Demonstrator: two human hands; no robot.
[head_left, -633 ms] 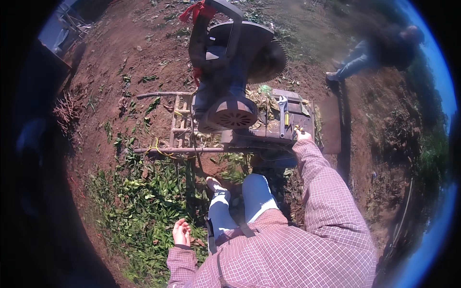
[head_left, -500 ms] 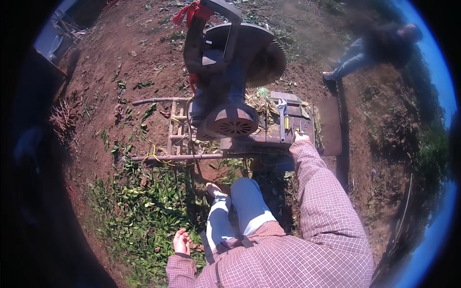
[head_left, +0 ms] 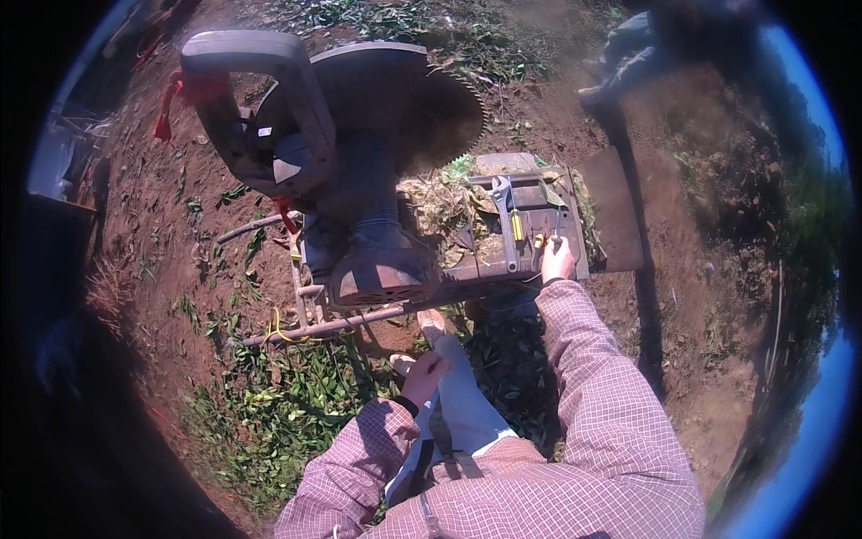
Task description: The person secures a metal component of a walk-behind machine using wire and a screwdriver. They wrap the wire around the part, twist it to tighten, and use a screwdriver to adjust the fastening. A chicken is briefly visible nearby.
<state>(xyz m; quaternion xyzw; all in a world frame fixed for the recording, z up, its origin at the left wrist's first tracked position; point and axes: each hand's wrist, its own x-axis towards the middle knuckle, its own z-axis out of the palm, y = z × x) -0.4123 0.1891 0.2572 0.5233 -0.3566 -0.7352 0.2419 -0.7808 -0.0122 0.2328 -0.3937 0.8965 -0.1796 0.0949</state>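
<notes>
Left hand [head_left: 422, 377] lies loosely curled on the raised knee, gripping nothing; right hand [head_left: 557, 260] open, fingertips on saw base [head_left: 575, 216].

Since 0.6 s ago the head is closer and the left hand has risen from the hip. Wrench [head_left: 505, 225] lies at the base's right end, long axis front-to-back, jaw pointing away.
</notes>
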